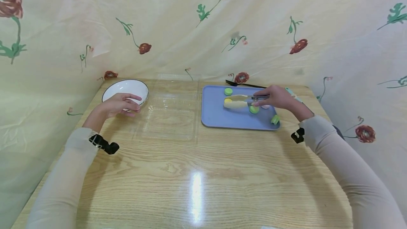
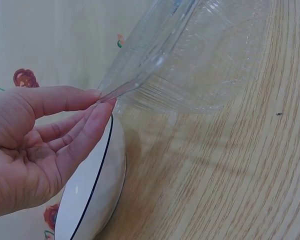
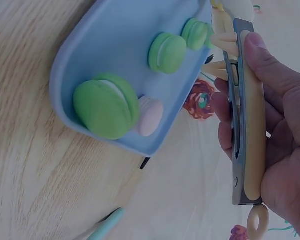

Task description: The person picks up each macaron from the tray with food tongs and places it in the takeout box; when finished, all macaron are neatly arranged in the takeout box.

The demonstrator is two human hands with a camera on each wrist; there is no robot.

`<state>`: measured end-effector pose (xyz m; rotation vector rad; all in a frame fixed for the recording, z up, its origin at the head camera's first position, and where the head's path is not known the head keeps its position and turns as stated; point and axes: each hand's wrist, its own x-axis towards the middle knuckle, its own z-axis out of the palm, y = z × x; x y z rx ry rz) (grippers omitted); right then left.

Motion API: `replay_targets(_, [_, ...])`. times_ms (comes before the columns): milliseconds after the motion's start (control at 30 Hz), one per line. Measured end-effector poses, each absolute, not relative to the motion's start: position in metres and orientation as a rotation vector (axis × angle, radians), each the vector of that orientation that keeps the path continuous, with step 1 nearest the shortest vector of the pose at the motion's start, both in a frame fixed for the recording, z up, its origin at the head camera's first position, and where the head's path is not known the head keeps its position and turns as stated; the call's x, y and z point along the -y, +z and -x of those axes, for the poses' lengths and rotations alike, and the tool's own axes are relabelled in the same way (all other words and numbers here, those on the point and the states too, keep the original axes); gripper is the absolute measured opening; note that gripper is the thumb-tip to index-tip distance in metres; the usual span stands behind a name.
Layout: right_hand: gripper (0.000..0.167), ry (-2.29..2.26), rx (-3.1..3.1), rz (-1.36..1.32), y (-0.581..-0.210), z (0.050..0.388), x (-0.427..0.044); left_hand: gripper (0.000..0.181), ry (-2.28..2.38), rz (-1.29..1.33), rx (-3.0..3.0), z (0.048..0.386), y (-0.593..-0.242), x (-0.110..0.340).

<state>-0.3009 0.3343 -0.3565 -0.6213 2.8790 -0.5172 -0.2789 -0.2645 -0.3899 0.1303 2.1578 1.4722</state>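
Observation:
My left hand [image 1: 119,104] pinches the edge of a clear plastic container [image 2: 155,75] between thumb and fingers, beside the white bowl [image 1: 125,88]. In my right hand [image 1: 276,97] is a pair of tongs [image 3: 252,115] with cream-coloured tips, held over the blue tray [image 1: 216,119]. The tong tips lie on either side of a yellow macaron [image 1: 228,100]; whether they touch it I cannot tell. Several green macarons, one of them at the near right corner [image 3: 107,107], and a pink macaron [image 3: 150,116] are on the tray.
Behind the tray lies a black fork [image 1: 233,83]. A light green-handled utensil [image 3: 107,225] lies to the tray's right, partly behind my right hand in the head view. A flowered cloth [image 1: 178,27] hangs at the back of the wooden table [image 1: 159,179].

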Motion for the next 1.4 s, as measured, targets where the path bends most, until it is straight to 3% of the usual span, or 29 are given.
replay_targets(767, [0.046, -0.781, -2.865, 0.598, -0.339, 0.301, -0.314, 0.061, 1.470, -0.142, -2.144, 0.281, -0.390, 0.264])
replay_targets(1400, [0.043, -0.816, -2.856, 0.753, -0.330, 0.298, -0.242, 0.063, 1.469, -0.114, -2.135, 0.284, -0.393, 0.266])
